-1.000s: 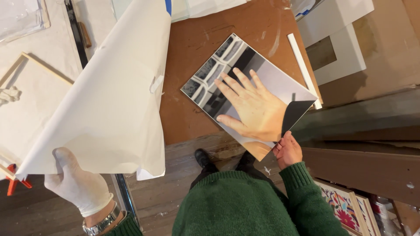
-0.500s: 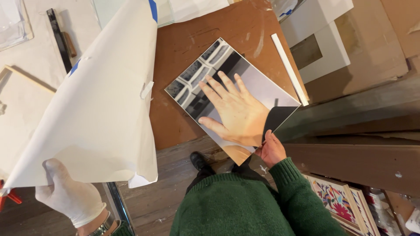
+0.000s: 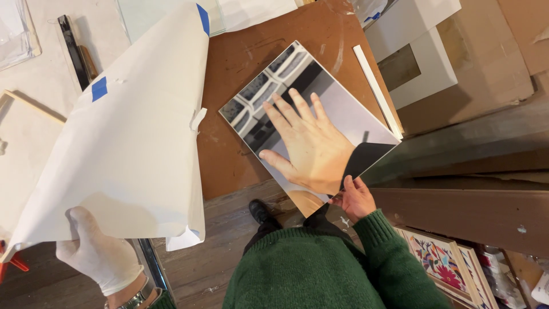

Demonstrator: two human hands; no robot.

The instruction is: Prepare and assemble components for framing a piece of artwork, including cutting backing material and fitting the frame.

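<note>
The left hand (image 3: 100, 254), in a white glove, pinches the bottom edge of a big white paper sheet (image 3: 126, 143). The bare right hand (image 3: 355, 198) grips the near corner of a mirror (image 3: 309, 123). The mirror lies on a brown board (image 3: 240, 63). A white strip (image 3: 376, 91) lies beside the mirror.

Square frameless mirror pane (image 3: 343, 114): glossy, tilted diagonally with one corner toward the person, resting on a brown board and overhanging its near edge; held at its lower corner. Surface reflects an open palm and pale window frames.

Large white paper sheet (image 3: 126, 154): creased, lifted in a sloping fold, blue tape patches near the top edges; gripped at its lower left corner.
</note>
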